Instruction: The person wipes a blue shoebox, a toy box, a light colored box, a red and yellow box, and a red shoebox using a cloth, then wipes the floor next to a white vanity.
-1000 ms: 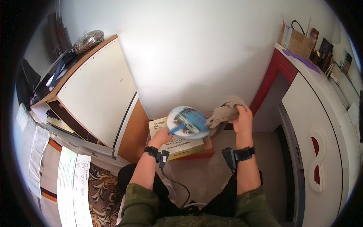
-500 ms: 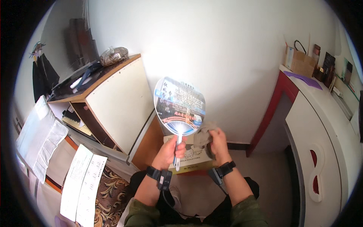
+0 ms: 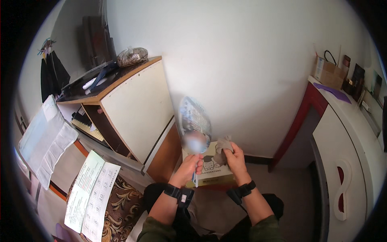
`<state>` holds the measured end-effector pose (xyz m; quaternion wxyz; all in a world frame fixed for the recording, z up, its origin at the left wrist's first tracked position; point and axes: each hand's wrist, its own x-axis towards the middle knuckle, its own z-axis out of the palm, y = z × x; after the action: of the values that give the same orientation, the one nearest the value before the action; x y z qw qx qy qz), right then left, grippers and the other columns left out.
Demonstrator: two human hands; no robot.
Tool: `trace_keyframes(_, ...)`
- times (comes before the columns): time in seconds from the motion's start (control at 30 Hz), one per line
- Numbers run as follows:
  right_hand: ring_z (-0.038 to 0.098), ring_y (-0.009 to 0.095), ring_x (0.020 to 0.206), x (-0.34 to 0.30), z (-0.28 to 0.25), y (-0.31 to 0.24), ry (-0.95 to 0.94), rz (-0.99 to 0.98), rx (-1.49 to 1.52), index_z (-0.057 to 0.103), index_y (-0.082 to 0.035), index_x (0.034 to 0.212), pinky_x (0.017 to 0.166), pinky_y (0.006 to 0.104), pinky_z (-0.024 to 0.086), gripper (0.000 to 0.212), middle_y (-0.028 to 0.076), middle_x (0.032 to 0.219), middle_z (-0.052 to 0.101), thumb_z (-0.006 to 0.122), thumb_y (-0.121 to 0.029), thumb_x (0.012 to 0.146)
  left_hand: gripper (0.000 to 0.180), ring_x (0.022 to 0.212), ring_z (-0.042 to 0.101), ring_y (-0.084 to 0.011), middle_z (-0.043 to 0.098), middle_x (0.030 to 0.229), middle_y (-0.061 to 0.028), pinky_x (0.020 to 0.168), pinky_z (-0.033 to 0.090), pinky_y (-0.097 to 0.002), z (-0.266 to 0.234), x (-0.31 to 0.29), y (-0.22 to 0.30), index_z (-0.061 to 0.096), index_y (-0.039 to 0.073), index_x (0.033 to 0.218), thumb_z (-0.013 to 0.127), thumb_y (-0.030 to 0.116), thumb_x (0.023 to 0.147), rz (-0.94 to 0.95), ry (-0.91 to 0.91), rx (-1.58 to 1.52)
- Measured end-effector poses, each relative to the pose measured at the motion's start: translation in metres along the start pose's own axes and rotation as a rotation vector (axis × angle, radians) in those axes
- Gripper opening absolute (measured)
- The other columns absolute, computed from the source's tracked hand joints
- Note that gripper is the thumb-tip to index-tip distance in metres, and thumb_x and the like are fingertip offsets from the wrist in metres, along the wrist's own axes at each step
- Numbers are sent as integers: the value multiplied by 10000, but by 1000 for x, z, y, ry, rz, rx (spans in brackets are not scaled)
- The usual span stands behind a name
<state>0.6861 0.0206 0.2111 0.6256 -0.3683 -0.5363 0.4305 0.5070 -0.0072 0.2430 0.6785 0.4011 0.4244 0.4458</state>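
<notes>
My left hand [image 3: 186, 169] is closed around the thin handle of a round hand fan [image 3: 196, 119]. The fan stands upright and turned partly edge-on; print covers its face, and its lower part is blurred. To the right of it, my right hand [image 3: 238, 162] pinches a crumpled grey-brown cloth [image 3: 222, 148] between thumb and fingers. Cloth and fan are apart. Beneath both hands lies a white and yellow-green cardboard box [image 3: 215, 174] with a cartoon drawing, partly covered by the hands and the fan.
On the left stands a cabinet [image 3: 135, 107] with a screen [image 3: 80, 44] and a filled plastic bag [image 3: 132, 56] on top. An unfolded paper sheet [image 3: 94, 197] rests on a patterned cushion [image 3: 123, 205]. A white dresser [image 3: 342, 133] with a carton [image 3: 328, 71] lines the right.
The fan has turned from facing me to nearly edge-on and sits lower. My right hand with the cloth has drawn slightly away from it. The whole view has shifted a little.
</notes>
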Motion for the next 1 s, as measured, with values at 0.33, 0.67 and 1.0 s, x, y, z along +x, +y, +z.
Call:
trace_keyframes(0.33, 303, 302, 1171, 35, -41, 6, 75, -162, -532, 334, -18, 1221, 939, 375, 253, 469, 199, 1246, 342, 409, -218, 804, 187, 420, 290, -83, 337, 562, 11, 363, 254, -214, 66, -44, -41, 392, 84, 823, 340, 251, 887, -300, -393, 373)
trace_keyframes(0.67, 316, 235, 1163, -13, 5, -49, 25, -246, -189, 279, 23, 1251, 961, 281, 223, 462, 166, 1284, 313, 362, -89, 811, 235, 465, 375, -96, 392, 561, -4, 415, 339, -236, 27, -19, -44, 411, 54, 805, 346, 265, 887, 4, -92, 696)
trace_keyframes(1.0, 459, 232, 1003, -14, -27, -68, 248, 509, 779, 366, -39, 1199, 835, 339, 394, 571, 121, 1160, 435, 290, -485, 850, 237, 724, 502, -376, 514, 783, -201, 635, 405, -399, 6, -99, -11, 445, -8, 911, 471, 195, 792, 533, -79, 1237)
